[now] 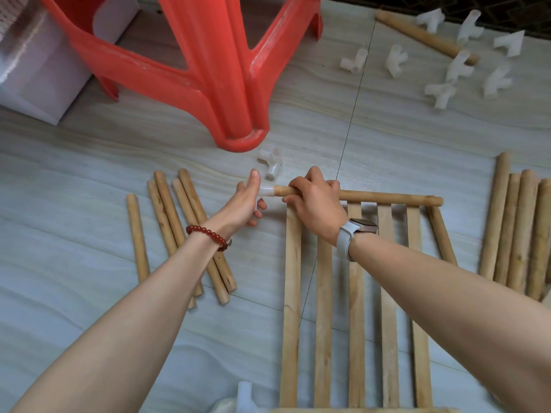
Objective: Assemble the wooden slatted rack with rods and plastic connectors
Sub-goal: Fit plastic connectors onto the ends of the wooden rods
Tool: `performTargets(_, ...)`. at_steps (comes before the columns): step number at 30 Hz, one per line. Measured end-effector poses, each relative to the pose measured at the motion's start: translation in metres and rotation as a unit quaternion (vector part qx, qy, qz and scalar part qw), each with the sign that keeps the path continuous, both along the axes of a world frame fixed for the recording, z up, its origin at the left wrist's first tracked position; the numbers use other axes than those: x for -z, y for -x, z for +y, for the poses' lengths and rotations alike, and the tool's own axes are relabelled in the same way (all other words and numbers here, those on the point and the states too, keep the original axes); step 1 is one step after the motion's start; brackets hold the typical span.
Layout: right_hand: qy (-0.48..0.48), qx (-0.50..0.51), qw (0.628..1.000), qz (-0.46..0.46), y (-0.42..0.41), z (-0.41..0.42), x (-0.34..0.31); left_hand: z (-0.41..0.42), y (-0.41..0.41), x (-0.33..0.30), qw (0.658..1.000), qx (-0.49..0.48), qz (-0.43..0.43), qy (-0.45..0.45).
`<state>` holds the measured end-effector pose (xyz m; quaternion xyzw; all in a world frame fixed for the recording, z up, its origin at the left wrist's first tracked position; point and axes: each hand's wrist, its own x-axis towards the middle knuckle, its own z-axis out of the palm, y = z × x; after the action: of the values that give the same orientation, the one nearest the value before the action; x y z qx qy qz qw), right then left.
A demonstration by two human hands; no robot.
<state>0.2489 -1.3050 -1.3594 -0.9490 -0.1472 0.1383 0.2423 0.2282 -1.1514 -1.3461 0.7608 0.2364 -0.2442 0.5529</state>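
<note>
Nearest the camera, the slatted panel lies flat on the floor, its far rod clasped by the right hand while the left hand grips a white connector onto its end. Assembly looks barely begun: loose rods and spare connectors remain unused. No writing is legible.

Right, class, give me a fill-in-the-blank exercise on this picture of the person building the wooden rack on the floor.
1. The left hand presses a white plastic connector onto the end of a wooden ____.
2. The right hand grips the top rod of the slatted wooden panel, and its wrist wears a ____.
3. The plastic stool behind the hands is ____.

Missing words: rod; watch; red
</note>
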Motion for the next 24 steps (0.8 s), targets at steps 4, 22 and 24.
performTargets(4, 0.008, -0.004, 1.000, 0.029, 0.001, -0.003, 0.003, 0.005, -0.001, 0.001, 0.999, 0.017, 0.018, 0.031)
performTargets(22, 0.080, -0.072, 0.994, -0.018, 0.008, -0.026, 0.010, 0.005, 0.008, 0.004, 0.955, -0.208, 0.029, 0.211)
performTargets(24, 0.078, -0.062, 0.995, -0.018, 0.010, -0.023, 0.011, 0.004, 0.007, 0.004, 0.952, -0.220, 0.030, 0.210)
